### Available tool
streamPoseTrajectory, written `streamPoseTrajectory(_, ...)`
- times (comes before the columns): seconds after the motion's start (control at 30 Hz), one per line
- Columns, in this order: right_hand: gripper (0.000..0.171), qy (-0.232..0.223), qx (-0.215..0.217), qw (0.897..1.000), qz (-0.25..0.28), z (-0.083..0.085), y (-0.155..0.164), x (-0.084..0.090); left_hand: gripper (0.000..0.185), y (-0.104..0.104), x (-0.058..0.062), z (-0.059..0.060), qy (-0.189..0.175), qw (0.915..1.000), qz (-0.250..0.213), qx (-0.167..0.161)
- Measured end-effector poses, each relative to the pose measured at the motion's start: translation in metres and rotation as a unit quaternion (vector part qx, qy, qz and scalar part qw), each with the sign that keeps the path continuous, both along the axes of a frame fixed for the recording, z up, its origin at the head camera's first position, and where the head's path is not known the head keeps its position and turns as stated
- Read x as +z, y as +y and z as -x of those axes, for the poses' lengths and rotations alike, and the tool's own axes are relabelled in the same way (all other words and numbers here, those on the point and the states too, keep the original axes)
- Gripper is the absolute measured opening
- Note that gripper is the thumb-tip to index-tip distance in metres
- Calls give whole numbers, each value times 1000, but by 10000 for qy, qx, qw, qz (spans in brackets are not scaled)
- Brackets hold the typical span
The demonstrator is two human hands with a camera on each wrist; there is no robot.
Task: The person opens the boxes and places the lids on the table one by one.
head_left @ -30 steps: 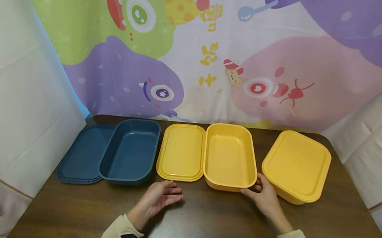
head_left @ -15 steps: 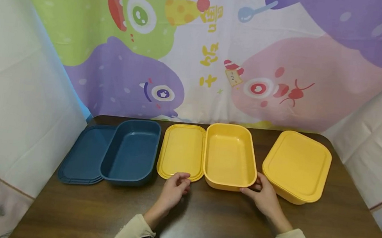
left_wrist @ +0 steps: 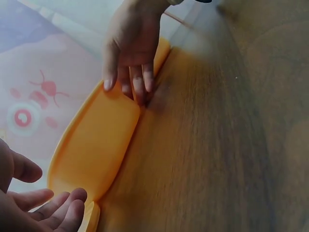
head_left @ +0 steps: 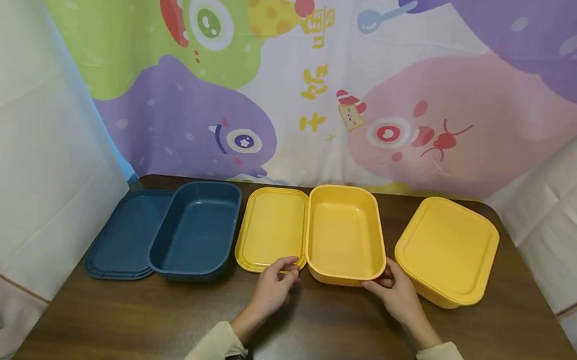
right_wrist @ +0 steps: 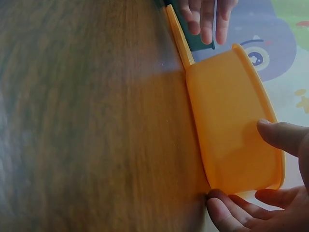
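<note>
1. Right hand (head_left: 398, 296) first: it's got the open yellow container (head_left: 346, 234) by the near right corner. Thumb against the near wall just under the rim, fingers curled around the side, a couple of them low down by the counter (head_left: 329, 339).

2. Left hand (head_left: 273, 285) is holding nothing. Fingers are loosely bent and spread a bit, palm side toward the open yellow container. It hovers over the near right corner of the yellow lid (head_left: 272, 226), and the right wrist view shows a gap under the fingertips.

3. That open yellow container sits mid-counter, toward the back edge, between the yellow lid and another yellow box. You can see straight down to its plain yellow floor.

4. The yellow lid lies flat just beside it, on the left.

5. Off to the right is the lidded yellow container (head_left: 448, 252), turned at a slight angle. Lid's on, so no clue what's inside.

6. On the other side there's an open blue container (head_left: 197, 229), smooth blue floor in plain sight. Its left edge overlaps the blue lid (head_left: 127, 233) in the head view; can't tell if it's actually resting on it.
</note>
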State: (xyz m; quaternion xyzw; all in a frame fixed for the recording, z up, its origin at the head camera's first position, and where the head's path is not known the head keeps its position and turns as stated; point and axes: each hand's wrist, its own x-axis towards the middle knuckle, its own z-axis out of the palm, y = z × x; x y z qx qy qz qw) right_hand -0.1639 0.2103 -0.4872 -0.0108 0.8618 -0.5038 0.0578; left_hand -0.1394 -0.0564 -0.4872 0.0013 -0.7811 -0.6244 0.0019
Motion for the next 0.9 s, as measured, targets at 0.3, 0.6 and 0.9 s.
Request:
streamPoseTrajectory(0.3,70,112,203,9987,-464,-3,4,9,29,5,4,4,158,9995,55,251)
streamPoseTrajectory(0.6,62,78,522,9907,-1255,-8,9,21,25,7,12,6,524,9971,393,380)
streamPoseTrajectory(0.9,59,313,683,9772,-1986,-18,12,44,29,15,22,8,827,9943,604,307)
